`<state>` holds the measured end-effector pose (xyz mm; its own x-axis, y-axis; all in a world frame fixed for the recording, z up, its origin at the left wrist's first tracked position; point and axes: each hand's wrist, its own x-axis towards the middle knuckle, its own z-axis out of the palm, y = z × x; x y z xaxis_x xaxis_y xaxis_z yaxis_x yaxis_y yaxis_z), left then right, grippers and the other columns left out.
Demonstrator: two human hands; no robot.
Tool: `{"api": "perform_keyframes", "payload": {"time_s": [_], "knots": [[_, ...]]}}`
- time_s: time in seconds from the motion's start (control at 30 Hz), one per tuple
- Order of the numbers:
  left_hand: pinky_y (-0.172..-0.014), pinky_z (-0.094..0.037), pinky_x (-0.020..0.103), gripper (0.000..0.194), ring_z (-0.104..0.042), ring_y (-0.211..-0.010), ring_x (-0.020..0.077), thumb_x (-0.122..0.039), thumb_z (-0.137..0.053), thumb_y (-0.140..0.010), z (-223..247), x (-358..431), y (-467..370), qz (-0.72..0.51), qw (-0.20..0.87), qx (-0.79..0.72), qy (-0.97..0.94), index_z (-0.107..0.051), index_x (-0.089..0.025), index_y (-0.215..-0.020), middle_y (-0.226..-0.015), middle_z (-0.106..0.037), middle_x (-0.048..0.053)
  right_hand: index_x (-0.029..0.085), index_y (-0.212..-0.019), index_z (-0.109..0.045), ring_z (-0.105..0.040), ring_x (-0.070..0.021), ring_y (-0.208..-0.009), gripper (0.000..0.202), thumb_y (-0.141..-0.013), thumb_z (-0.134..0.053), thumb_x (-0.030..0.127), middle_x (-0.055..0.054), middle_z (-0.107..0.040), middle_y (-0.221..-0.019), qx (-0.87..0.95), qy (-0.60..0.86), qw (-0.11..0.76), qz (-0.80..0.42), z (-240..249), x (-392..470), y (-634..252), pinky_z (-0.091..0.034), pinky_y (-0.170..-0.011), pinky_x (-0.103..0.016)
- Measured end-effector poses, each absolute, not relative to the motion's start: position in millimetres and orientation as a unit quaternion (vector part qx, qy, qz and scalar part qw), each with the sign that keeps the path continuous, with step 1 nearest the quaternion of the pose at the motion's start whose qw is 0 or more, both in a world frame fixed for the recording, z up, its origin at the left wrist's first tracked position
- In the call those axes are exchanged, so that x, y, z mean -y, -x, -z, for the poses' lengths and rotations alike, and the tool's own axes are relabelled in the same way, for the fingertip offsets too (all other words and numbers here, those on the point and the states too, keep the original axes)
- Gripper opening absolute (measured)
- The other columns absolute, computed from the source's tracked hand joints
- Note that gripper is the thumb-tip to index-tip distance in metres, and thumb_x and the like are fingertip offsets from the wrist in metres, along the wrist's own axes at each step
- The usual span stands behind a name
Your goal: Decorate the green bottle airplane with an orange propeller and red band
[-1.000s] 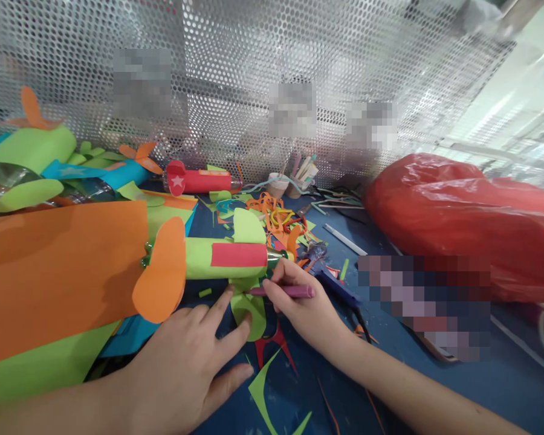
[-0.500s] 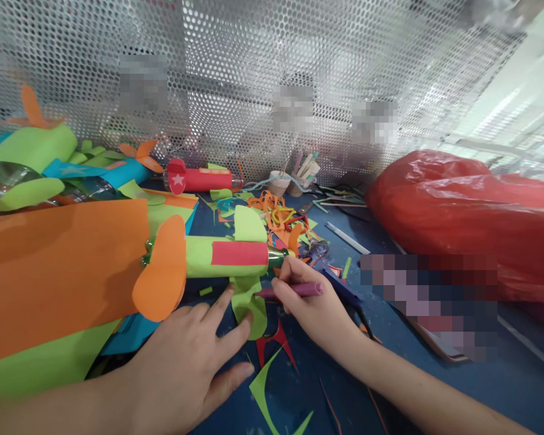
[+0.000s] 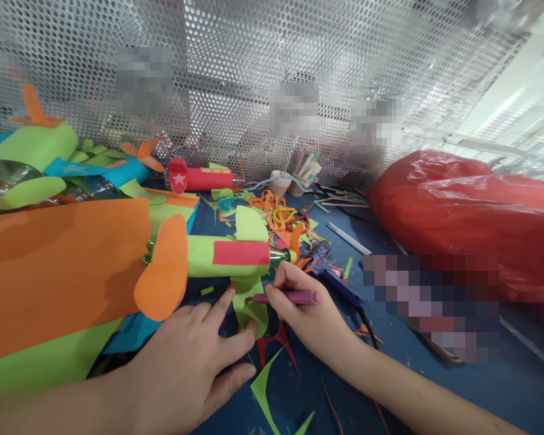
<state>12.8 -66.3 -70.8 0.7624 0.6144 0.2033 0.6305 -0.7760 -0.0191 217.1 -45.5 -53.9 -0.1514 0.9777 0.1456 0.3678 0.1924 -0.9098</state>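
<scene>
A green bottle [image 3: 278, 256] lies on its side, wrapped in lime-green paper with a red strip [image 3: 240, 253]. Orange paper fins [image 3: 163, 266] stand at its left end, and a small orange propeller [image 3: 295, 237] is at the neck. From its near side a lime-green paper wing [image 3: 249, 302] reaches toward me. My left hand [image 3: 208, 344] has its fingers spread, two fingertips pressing on that wing. My right hand [image 3: 301, 299] grips a purple marker [image 3: 294, 297], its tip at the wing's surface.
Orange sheets [image 3: 68, 260] lie at the left. Behind are a red paper-wrapped bottle [image 3: 208, 179], cups of pens [image 3: 306, 172] and colourful scraps [image 3: 278, 211]. A blue glue gun [image 3: 340, 286] lies right of my hand, near a red plastic bag [image 3: 471, 211]. Red and green cut-offs [image 3: 267, 386] lie in front.
My right hand has shifted slightly left and toward me, carrying the marker tip down along the wing. My left hand stays almost in place.
</scene>
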Motion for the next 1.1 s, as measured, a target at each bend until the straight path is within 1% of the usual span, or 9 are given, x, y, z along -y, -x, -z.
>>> {"api": "perform_keyframes", "payload": {"time_s": [0.13,0.33,0.43,0.57,0.7,0.8,1.0,1.1], "knots": [[-0.066,-0.055,0.042,0.037,-0.066,-0.082,0.0268,-0.045,-0.038,-0.097,74.2,67.0,-12.5,0.101,0.041,0.337,0.935,-0.059,-0.032,-0.124,-0.139,-0.05,0.018,0.023,-0.071,-0.04,-0.035,-0.0114,-0.058,0.021,-0.087,-0.053,0.025,0.006,-0.039,-0.062,0.658,0.515,0.407,-0.368,59.2,40.6,-219.7,-0.033,-0.054,-0.024],[-0.066,-0.055,0.046,0.041,-0.066,-0.084,0.0299,-0.044,-0.032,-0.098,75.4,67.9,-12.0,0.113,0.032,0.335,0.935,-0.059,-0.032,-0.125,-0.139,-0.049,0.021,0.022,-0.071,-0.041,-0.036,-0.0112,-0.058,0.023,-0.088,-0.056,0.031,0.006,-0.04,-0.063,0.673,0.525,0.401,-0.333,56.2,37.5,-220.5,-0.033,-0.057,-0.024],[-0.066,-0.055,0.046,0.039,-0.066,-0.083,0.0292,-0.044,-0.034,-0.098,74.2,68.0,-12.4,0.11,0.031,0.335,0.935,-0.059,-0.032,-0.125,-0.138,-0.05,0.02,0.023,-0.072,-0.042,-0.036,-0.0113,-0.059,0.023,-0.088,-0.056,0.031,0.006,-0.041,-0.064,0.678,0.527,0.393,-0.327,55.9,37.4,-220.6,-0.033,-0.056,-0.025],[-0.066,-0.056,0.045,0.038,-0.067,-0.082,0.0278,-0.046,-0.037,-0.097,73.6,68.2,-12.6,0.108,0.042,0.337,0.934,-0.059,-0.032,-0.124,-0.137,-0.052,0.02,0.023,-0.068,-0.04,-0.034,-0.0113,-0.057,0.023,-0.086,-0.054,0.027,0.006,-0.039,-0.061,0.678,0.531,0.389,-0.327,53.0,37.1,-221.3,-0.032,-0.054,-0.025],[-0.066,-0.055,0.044,0.038,-0.066,-0.082,0.0273,-0.045,-0.037,-0.097,73.9,68.1,-12.3,0.099,0.041,0.336,0.936,-0.059,-0.031,-0.124,-0.138,-0.05,0.02,0.022,-0.061,-0.037,-0.032,-0.0103,-0.052,0.024,-0.077,-0.054,0.018,0.006,-0.037,-0.055,0.669,0.548,0.39,-0.315,44.3,37.6,-222.4,-0.028,-0.049,-0.024],[-0.065,-0.055,0.044,0.037,-0.066,-0.081,0.0276,-0.045,-0.037,-0.097,74.6,67.9,-12.6,0.098,0.044,0.334,0.936,-0.059,-0.031,-0.123,-0.138,-0.05,0.021,0.022,-0.057,-0.037,-0.034,-0.0102,-0.052,0.023,-0.073,-0.053,0.015,0.006,-0.037,-0.054,0.67,0.555,0.387,-0.306,39.0,38.7,-223.7,-0.029,-0.048,-0.023],[-0.066,-0.055,0.045,0.036,-0.067,-0.082,0.0285,-0.043,-0.039,-0.097,71.3,67.5,-14.3,0.095,0.034,0.336,0.937,-0.059,-0.03,-0.123,-0.14,-0.048,0.022,0.021,-0.057,-0.038,-0.04,-0.0106,-0.052,0.022,-0.073,-0.052,0.015,0.005,-0.039,-0.055,0.686,0.561,0.358,-0.295,35.1,40.1,-226.0,-0.032,-0.049,-0.023],[-0.067,-0.056,0.046,0.034,-0.067,-0.084,0.0291,-0.041,-0.041,-0.096,67.0,67.9,-14.7,0.074,0.024,0.342,0.937,-0.058,-0.031,-0.124,-0.14,-0.048,0.022,0.021,-0.058,-0.037,-0.039,-0.0095,-0.051,0.021,-0.073,-0.051,0.015,0.006,-0.039,-0.055,0.684,0.556,0.358,-0.309,35.8,40.0,-225.4,-0.035,-0.048,-0.022]]}}
